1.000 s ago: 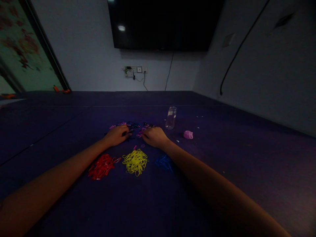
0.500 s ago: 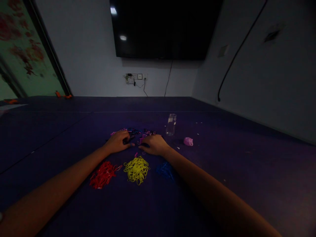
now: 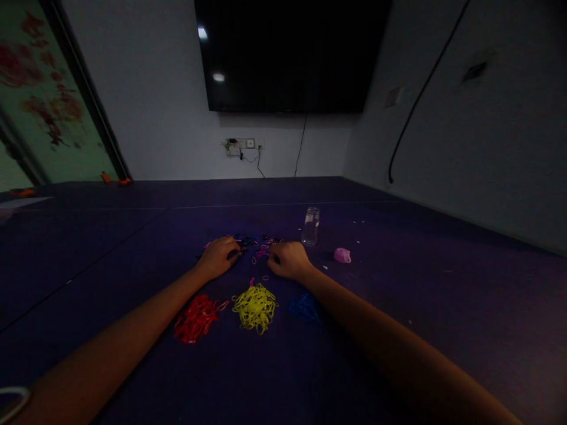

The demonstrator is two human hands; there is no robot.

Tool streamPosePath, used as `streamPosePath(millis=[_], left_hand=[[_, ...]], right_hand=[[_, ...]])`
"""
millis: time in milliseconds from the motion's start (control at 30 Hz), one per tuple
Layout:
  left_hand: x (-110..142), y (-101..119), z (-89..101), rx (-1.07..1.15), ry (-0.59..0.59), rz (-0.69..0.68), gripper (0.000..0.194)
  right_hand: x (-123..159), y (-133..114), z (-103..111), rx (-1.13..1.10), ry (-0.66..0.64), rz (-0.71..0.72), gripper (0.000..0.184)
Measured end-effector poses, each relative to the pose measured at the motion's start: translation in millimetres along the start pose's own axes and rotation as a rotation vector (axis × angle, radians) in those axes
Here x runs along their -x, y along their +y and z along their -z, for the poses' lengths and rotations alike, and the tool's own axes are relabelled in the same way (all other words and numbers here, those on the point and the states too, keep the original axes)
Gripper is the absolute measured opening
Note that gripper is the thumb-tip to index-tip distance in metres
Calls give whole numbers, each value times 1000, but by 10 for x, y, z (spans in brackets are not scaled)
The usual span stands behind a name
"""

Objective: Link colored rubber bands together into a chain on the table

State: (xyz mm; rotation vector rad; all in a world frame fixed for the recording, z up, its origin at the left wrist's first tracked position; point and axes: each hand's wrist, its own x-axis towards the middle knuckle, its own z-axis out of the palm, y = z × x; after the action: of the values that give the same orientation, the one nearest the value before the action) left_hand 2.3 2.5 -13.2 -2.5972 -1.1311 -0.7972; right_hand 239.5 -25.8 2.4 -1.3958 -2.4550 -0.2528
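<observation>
And here are both hands down at the far side of the sorted heaps! The left hand (image 3: 219, 258) curls over the left edge of the mixed bands (image 3: 245, 240), thumb and fingers bent toward each other; whether they pinch a band, I cannot tell. Across a narrow gap, the right hand (image 3: 290, 260) sits knuckles up, fingers folded under, just beside the pink bands (image 3: 260, 254) on its left; any grip there is hidden.

On the near side, three heaps line up on the purple surface (image 3: 266, 383): red bands (image 3: 198, 319) at left, yellow bands (image 3: 255, 308) in the middle, blue bands (image 3: 305, 308) at right, close against the right forearm. One loose loop (image 3: 265, 277) lies just beyond the yellow.

Over to the right, a clear jar (image 3: 310, 227) stands upright beyond the right hand, with a crumpled pink item (image 3: 342, 255) nearer and farther right.
</observation>
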Motion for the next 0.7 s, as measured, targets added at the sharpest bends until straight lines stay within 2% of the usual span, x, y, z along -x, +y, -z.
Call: streamPosePath(millis=[167, 300, 400, 600, 700], left_hand=[[3, -31, -14, 10, 19, -35, 10], [9, -45, -9, 11, 53, -29, 14], [18, -44, -4, -6, 80, -17, 14], [16, -7, 0, -105, 145, -34, 27], [10, 11, 4, -136, 159, -52, 34]], right_hand=[[-40, 75, -60, -103, 49, -80, 22], [-77, 138, -135, -253, 172, -60, 33], [-71, 158, -144, -274, 204, -66, 37], [-14, 92, -21, -93, 80, -128, 27], [10, 41, 37, 20, -15, -80, 27]])
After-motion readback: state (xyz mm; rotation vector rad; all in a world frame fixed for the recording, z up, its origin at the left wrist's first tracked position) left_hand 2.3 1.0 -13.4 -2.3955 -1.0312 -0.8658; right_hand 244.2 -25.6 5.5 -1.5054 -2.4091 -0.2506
